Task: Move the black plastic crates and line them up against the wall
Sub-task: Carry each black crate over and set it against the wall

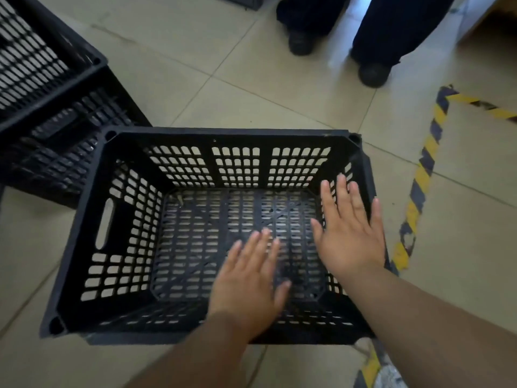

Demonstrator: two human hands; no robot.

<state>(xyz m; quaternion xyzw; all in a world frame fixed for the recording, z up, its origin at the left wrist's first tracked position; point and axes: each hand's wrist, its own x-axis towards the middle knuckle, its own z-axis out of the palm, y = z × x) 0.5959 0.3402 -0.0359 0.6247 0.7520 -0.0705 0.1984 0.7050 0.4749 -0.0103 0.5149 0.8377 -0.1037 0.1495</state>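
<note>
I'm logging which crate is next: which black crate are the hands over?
The centre crate, with the left hand and right hand spread open above it; the other crates sit at upper left.

Colours: black crates, beige floor
Near crate (134, 219) black, slotted grid; left crates (42, 88) black; floor tiles (251, 79) beige; tape (419, 177) yellow-black striped.

Black slotted crate (123, 233) upright on floor; stacked crates (50, 113) just left.
</note>
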